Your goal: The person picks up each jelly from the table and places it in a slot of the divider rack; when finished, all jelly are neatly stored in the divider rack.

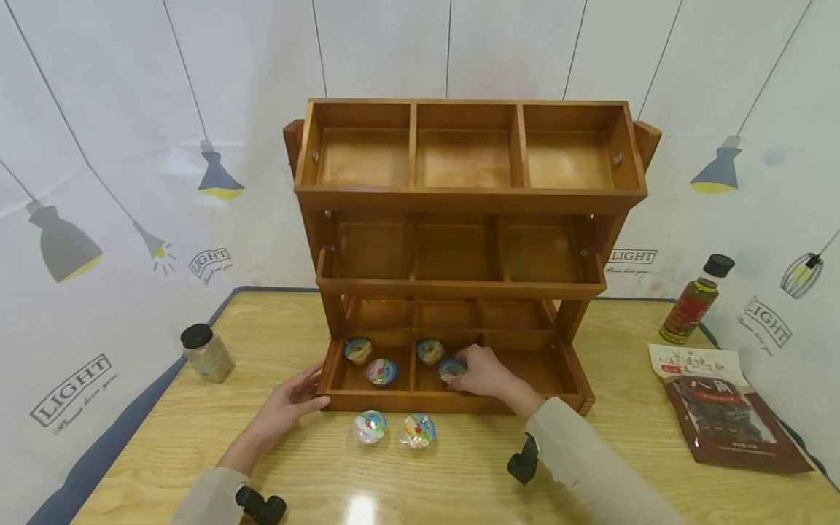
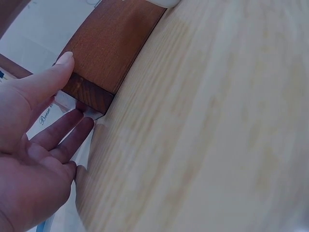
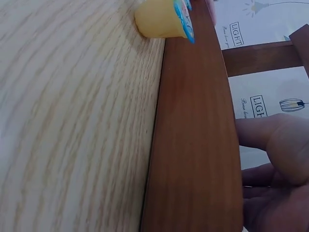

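A three-tier wooden shelf (image 1: 472, 200) stands on the table. My left hand (image 1: 280, 410) holds its bottom left front corner, the thumb on the front board (image 2: 113, 43) and the fingers round the side. In the bottom tier's middle compartment my right hand (image 1: 487, 373) pinches a jelly cup (image 1: 451, 370); in the right wrist view the front board hides the fingertips of that hand (image 3: 285, 169). Another cup (image 1: 429, 351) sits just behind and left of it. Two cups (image 1: 357, 351) (image 1: 380, 372) lie in the left compartment. Two more cups (image 1: 370, 426) (image 1: 418, 430) stand on the table before the shelf.
A black-lidded jar (image 1: 208, 355) stands at the left. At the right are an oil bottle (image 1: 692, 306) and a brown packet (image 1: 728, 415). The shelf's upper tiers and the bottom right compartment hold nothing visible. A printed backdrop surrounds the wooden table (image 1: 262, 328).
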A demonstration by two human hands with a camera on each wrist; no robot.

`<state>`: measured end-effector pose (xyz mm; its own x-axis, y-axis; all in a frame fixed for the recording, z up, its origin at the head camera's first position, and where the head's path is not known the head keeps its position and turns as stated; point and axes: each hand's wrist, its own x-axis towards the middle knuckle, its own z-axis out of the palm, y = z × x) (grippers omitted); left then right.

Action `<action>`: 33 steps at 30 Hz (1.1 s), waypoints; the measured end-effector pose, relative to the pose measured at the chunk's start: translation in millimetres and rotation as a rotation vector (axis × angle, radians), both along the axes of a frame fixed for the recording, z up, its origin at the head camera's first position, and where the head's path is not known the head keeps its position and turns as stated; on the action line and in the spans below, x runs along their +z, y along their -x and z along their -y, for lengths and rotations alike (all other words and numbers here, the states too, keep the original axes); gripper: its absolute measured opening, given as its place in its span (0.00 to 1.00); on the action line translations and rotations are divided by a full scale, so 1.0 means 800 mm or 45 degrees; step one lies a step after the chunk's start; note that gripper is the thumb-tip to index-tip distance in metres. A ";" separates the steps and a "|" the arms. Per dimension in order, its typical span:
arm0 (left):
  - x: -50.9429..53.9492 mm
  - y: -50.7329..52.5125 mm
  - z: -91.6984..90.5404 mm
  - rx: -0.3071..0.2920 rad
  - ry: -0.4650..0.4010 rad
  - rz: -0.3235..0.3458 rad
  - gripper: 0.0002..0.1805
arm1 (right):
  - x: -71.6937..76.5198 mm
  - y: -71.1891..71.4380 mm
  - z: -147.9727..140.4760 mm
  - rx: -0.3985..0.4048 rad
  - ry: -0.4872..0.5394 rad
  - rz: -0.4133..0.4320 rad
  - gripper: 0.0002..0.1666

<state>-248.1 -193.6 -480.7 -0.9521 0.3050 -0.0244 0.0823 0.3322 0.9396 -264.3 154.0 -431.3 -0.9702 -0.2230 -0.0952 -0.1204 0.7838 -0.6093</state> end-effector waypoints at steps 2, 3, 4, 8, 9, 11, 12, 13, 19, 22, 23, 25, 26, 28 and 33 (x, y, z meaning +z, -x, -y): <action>0.000 0.000 0.001 0.006 -0.001 0.003 0.37 | 0.002 -0.001 -0.002 0.025 -0.029 -0.003 0.33; 0.000 0.000 0.001 0.002 0.000 0.002 0.37 | 0.003 -0.001 -0.002 0.035 -0.037 -0.010 0.34; 0.000 -0.001 0.001 -0.001 0.000 0.001 0.37 | 0.004 -0.002 -0.003 0.045 -0.046 -0.015 0.36; -0.002 -0.002 0.002 -0.003 -0.007 -0.002 0.37 | 0.011 -0.007 -0.007 0.071 0.006 -0.067 0.40; -0.002 -0.002 0.003 -0.005 -0.004 -0.001 0.37 | 0.013 -0.010 -0.007 0.067 0.058 -0.081 0.40; -0.003 -0.002 0.003 0.000 -0.003 0.004 0.37 | 0.017 -0.019 -0.009 0.079 0.183 -0.123 0.39; -0.003 -0.003 0.003 0.002 -0.003 0.008 0.38 | 0.019 -0.025 -0.009 0.089 0.254 -0.142 0.38; -0.003 -0.002 0.002 0.002 -0.001 0.010 0.38 | 0.020 -0.031 -0.009 0.100 0.337 -0.156 0.37; -0.001 -0.001 0.001 -0.015 -0.014 -0.028 0.37 | 0.007 -0.068 0.000 0.296 0.646 -0.234 0.29; 0.000 -0.001 0.001 -0.015 -0.016 -0.034 0.37 | -0.013 -0.083 0.008 0.346 0.680 -0.214 0.29; 0.000 -0.001 0.001 -0.014 -0.013 -0.033 0.36 | -0.019 -0.088 0.011 0.347 0.685 -0.191 0.30; 0.000 -0.002 0.001 -0.020 -0.004 -0.026 0.37 | -0.031 -0.096 0.017 0.337 0.693 -0.136 0.32; 0.000 -0.002 0.000 -0.023 -0.003 -0.025 0.37 | -0.036 -0.099 0.019 0.326 0.688 -0.110 0.34; 0.000 -0.003 0.000 -0.028 -0.007 -0.019 0.37 | -0.045 -0.102 0.024 0.300 0.703 -0.067 0.36; -0.001 -0.003 0.000 -0.030 -0.014 -0.024 0.37 | -0.063 -0.102 0.034 0.265 0.764 -0.007 0.40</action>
<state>-245.9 -193.4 -481.2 -0.9448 0.3278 -0.0030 0.1078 0.3192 0.9415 -182.6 126.8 -482.0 -0.9008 -0.4202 0.1097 -0.2378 0.2660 -0.9342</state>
